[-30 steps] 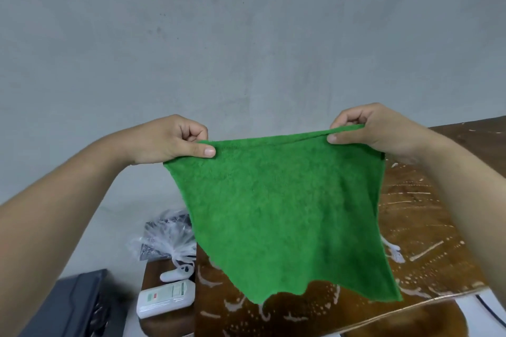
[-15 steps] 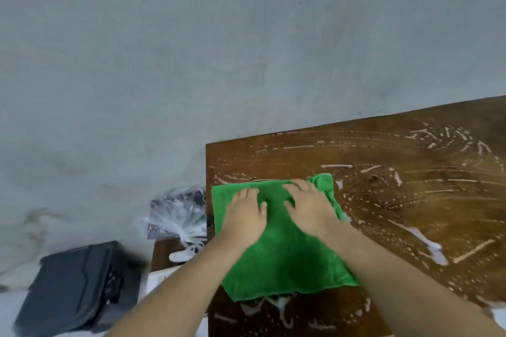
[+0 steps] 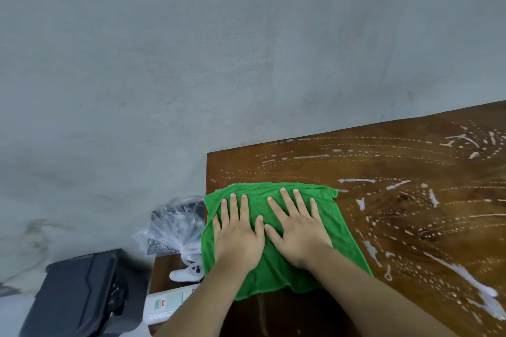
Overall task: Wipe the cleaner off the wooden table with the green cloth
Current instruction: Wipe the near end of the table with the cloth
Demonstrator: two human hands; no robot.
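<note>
The green cloth (image 3: 336, 227) lies flat on the left end of the dark wooden table (image 3: 410, 227), its left edge at the table's side. My left hand (image 3: 236, 235) and my right hand (image 3: 297, 230) rest side by side on top of it, palms down, fingers spread and pointing toward the wall. White streaks and dotted lines of cleaner (image 3: 462, 279) cover the wood to the right of the cloth and along the far edge. The strip of wood near me below the cloth looks dark and smooth.
A grey wall (image 3: 219, 63) stands close behind the table. Left of the table, a lower wooden surface holds a clear plastic bag (image 3: 175, 227), a small white device (image 3: 187, 272) and a white box (image 3: 167, 305). A black case (image 3: 79, 295) sits at bottom left.
One second ago both hands held the cloth stretched up in the air. It then came down onto the table's left end, and my flat hands have since pushed it a little farther from me.
</note>
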